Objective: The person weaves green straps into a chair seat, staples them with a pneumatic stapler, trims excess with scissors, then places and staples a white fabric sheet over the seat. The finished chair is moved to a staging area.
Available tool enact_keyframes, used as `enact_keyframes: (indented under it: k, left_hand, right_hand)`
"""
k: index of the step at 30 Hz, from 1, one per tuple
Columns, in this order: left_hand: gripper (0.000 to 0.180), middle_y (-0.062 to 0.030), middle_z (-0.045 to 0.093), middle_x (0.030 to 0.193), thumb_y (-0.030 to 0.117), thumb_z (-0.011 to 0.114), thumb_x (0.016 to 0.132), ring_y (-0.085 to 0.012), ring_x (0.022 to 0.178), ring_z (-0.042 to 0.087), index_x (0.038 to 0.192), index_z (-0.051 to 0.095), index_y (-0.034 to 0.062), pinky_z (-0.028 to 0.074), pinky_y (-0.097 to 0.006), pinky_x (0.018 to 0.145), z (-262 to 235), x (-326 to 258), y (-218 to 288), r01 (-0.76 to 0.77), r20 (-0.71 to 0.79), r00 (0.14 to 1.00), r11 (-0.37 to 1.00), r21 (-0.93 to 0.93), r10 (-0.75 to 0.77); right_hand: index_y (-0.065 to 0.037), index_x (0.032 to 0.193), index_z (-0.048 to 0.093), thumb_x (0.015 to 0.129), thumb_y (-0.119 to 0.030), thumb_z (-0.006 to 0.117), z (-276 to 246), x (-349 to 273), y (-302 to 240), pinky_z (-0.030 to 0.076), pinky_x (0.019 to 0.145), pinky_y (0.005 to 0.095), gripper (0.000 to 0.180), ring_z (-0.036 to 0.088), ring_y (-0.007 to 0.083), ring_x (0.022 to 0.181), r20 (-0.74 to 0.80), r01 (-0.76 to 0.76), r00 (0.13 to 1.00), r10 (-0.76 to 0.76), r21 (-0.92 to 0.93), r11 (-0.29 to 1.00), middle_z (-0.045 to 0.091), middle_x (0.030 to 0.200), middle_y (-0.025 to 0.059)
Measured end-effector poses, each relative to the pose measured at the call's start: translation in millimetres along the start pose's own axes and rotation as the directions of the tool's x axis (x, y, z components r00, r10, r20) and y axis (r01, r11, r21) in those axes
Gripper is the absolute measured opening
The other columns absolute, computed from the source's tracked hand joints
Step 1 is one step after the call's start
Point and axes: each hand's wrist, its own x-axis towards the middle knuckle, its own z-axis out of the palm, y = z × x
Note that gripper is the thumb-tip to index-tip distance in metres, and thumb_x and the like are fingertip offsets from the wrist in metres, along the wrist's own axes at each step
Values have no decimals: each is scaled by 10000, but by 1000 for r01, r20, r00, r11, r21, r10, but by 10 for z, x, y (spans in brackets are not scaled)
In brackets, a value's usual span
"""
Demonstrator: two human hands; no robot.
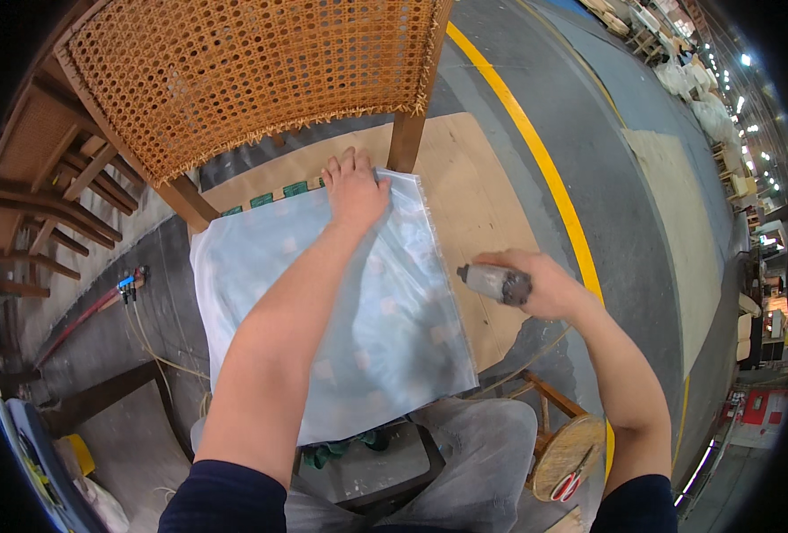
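Observation:
Before me stands a wooden chair with a woven cane backrest (261,80). A thin, shiny whitish cloth (296,266) covers its seat and drapes over the near edge. My left hand (357,191) lies on the cloth at the seat's far right, close to the backrest post (405,142), fingers spread. Green webbing strips (294,189) show along the far edge. In my right hand (541,282) is a grey and black air staple gun (493,281), gripped right of the seat, apart from the cloth. Its nozzle points left; the fingers partly hide its body.
Brown cardboard (465,178) lies under the chair. A round wooden stool (567,457) with red-handled scissors (568,484) stands near my right knee. An air hose (532,355) trails right of the seat. Stacked wooden chairs (56,195) stand left. A yellow line (536,133) crosses the floor.

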Motion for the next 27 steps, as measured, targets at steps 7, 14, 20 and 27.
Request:
enact_keyframes:
  k: [7,14,20,27]
  left_hand:
    - [226,-148,668,1337,239,766,914,-385,1294,593,1078,714,93,324,-556,1223,-34,345,83,245,421,903,908,-339,-86]
    - [176,-106,695,1286,188,727,935,-365,1291,589,1086,700,101,317,-558,1227,-252,38,222,-90,294,943,969,-231,158]
    - [374,-1,614,1481,269,666,1011,-391,1453,464,1380,684,210,244,-630,1270,-125,-346,-46,-378,242,895,925,-31,374]
    - [412,-106,548,1495,294,651,1011,-393,1460,439,1420,676,255,227,-664,1266,-73,-397,52,-331,263,908,943,-28,326]
  right_hand:
    - [-136,1438,636,719,176,678,26,-431,1,523,1060,459,785,653,406,1231,28,-133,991,131,73,988,704,1269,166]
    - [-130,1436,638,734,160,677,-28,-464,87,521,1060,433,760,657,398,1237,-33,-168,985,172,93,981,712,1295,162]
    - [-117,1392,673,789,68,730,-249,207,87,522,1059,412,633,680,373,1228,-36,42,999,-41,40,998,727,1309,166]
    - [-113,1407,669,749,23,826,-444,1055,218,532,1033,374,690,708,286,1131,98,-9,995,-1,105,994,765,1249,118]
